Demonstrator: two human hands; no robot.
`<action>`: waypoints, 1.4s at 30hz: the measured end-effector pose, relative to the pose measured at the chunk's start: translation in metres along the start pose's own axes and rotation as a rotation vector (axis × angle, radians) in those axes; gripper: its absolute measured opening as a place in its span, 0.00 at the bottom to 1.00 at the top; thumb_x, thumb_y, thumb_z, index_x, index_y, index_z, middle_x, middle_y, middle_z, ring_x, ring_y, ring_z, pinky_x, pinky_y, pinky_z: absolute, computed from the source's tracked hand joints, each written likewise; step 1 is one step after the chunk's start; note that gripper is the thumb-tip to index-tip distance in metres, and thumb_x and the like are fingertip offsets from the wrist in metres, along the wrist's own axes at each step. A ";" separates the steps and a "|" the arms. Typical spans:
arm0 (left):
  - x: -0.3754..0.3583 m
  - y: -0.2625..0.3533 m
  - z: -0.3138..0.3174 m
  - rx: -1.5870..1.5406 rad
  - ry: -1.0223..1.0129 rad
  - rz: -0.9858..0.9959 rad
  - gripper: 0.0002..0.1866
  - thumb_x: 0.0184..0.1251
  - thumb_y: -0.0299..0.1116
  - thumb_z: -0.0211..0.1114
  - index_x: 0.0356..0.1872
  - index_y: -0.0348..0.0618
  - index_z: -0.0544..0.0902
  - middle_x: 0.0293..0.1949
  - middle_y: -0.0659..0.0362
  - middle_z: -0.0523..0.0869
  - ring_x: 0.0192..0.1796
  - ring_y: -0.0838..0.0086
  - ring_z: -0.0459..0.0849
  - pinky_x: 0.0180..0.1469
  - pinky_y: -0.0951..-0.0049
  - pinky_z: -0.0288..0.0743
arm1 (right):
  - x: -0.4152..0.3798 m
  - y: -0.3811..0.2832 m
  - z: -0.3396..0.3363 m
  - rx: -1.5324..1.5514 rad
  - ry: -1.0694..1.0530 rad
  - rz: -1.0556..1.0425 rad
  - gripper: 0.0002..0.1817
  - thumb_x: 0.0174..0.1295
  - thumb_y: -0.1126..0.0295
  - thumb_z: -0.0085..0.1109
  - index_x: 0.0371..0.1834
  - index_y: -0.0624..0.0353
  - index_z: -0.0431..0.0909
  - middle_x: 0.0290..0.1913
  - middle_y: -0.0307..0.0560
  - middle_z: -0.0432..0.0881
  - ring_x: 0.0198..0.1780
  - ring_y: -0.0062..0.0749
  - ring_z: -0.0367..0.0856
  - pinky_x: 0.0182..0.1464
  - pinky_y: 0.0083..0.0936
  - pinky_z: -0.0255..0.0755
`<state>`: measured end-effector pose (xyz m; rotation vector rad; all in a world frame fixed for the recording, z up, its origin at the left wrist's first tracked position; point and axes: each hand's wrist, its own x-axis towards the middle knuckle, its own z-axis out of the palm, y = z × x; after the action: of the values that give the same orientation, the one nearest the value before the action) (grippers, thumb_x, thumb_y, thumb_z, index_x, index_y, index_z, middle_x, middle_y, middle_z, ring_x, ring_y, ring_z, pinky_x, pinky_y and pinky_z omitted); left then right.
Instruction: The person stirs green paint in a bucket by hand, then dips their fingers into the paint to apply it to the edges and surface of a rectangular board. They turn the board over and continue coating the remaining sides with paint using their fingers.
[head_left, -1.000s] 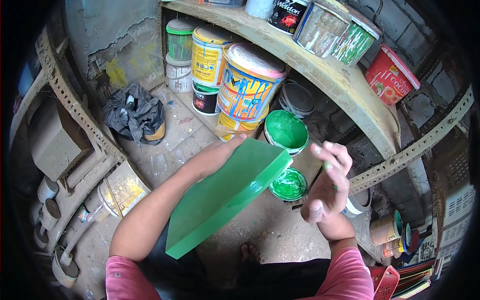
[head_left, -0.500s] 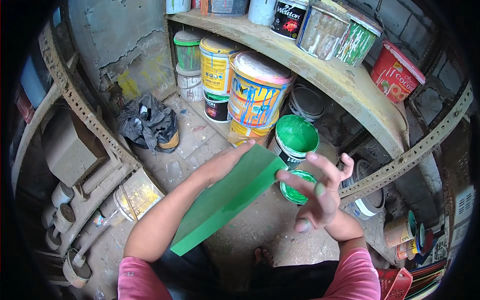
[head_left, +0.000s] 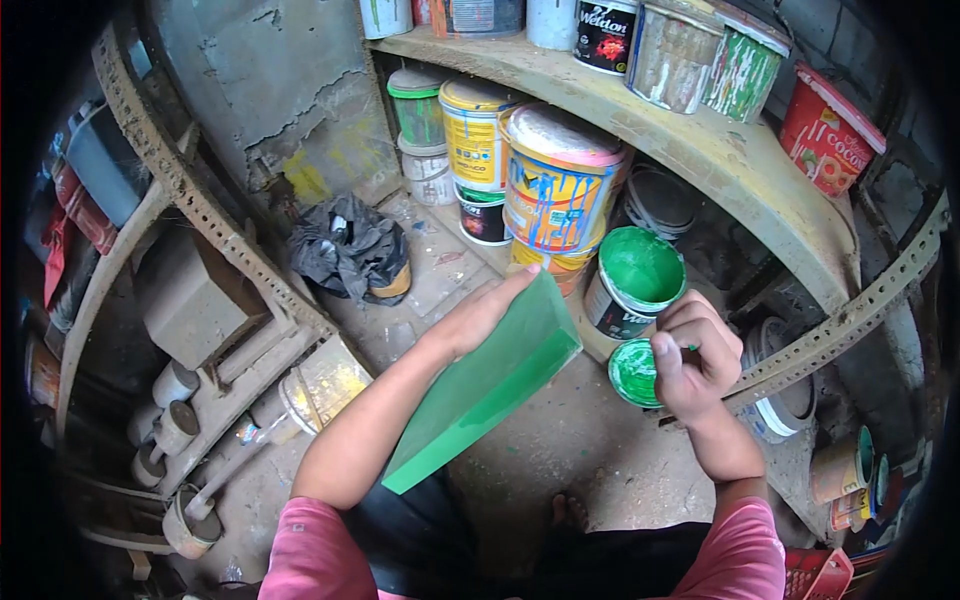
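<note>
My left hand (head_left: 492, 315) is wrapped round the far edge of a green-painted board (head_left: 490, 375), holding it tilted in front of me. The board's long narrow side looks wet and brighter green than its broad face. To the right, my right hand (head_left: 697, 355) is raised with its fingers curled in, apart from the board. A spot of green paint shows on one of its fingers, and I see nothing held in it. Beyond that hand stands an open bucket of green paint (head_left: 640, 270). Partly behind the hand lies a round lid (head_left: 632, 372) smeared with green.
Stacked paint buckets (head_left: 560, 185) stand under a curved shelf (head_left: 700, 150) that carries more tins. A black plastic bag (head_left: 345, 245) lies on the floor. Perforated metal frames (head_left: 215, 220) rise at left and right. A paint-stained bucket (head_left: 325, 385) is at the left.
My right hand has left the board's edge, moved right, and curled its spread fingers in. The board stays in my left hand. The whole view has shifted slightly.
</note>
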<state>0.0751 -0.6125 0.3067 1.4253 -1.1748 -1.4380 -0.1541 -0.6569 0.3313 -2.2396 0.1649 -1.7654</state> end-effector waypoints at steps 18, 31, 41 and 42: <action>0.023 -0.033 -0.043 -0.045 0.245 -0.272 0.38 0.64 0.67 0.45 0.54 0.39 0.76 0.42 0.55 0.80 0.44 0.73 0.77 0.47 0.74 0.69 | -0.060 0.252 -0.029 -0.592 -1.059 0.881 0.22 0.46 0.73 0.48 0.44 0.50 0.84 0.40 0.60 0.83 0.42 0.46 0.83 0.47 0.34 0.75; 0.046 -0.061 -0.056 -0.062 0.247 -0.333 0.35 0.57 0.74 0.46 0.19 0.47 0.70 0.13 0.62 0.65 0.13 0.74 0.63 0.14 0.74 0.52 | -0.101 0.332 0.002 -0.777 -1.529 1.268 0.22 0.39 0.72 0.58 0.44 0.56 0.83 0.53 0.57 0.79 0.55 0.41 0.78 0.54 0.33 0.70; 0.068 -0.091 -0.085 -0.237 0.115 -0.419 0.38 0.55 0.76 0.45 0.21 0.44 0.71 0.14 0.58 0.68 0.12 0.70 0.65 0.12 0.71 0.55 | -0.104 0.340 -0.003 -0.734 -1.558 1.337 0.21 0.35 0.72 0.62 0.39 0.55 0.85 0.50 0.55 0.81 0.51 0.40 0.80 0.51 0.32 0.73; 0.065 -0.081 -0.077 -0.238 0.115 -0.423 0.38 0.55 0.76 0.45 0.21 0.44 0.71 0.14 0.58 0.68 0.12 0.70 0.65 0.12 0.71 0.55 | -0.104 0.340 -0.002 -0.738 -1.540 1.364 0.21 0.35 0.72 0.62 0.38 0.55 0.85 0.48 0.55 0.82 0.50 0.40 0.81 0.50 0.32 0.73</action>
<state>0.1534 -0.6593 0.2160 1.6214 -0.6255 -1.6880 -0.1531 -0.9538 0.1356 -2.0898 1.5337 0.8349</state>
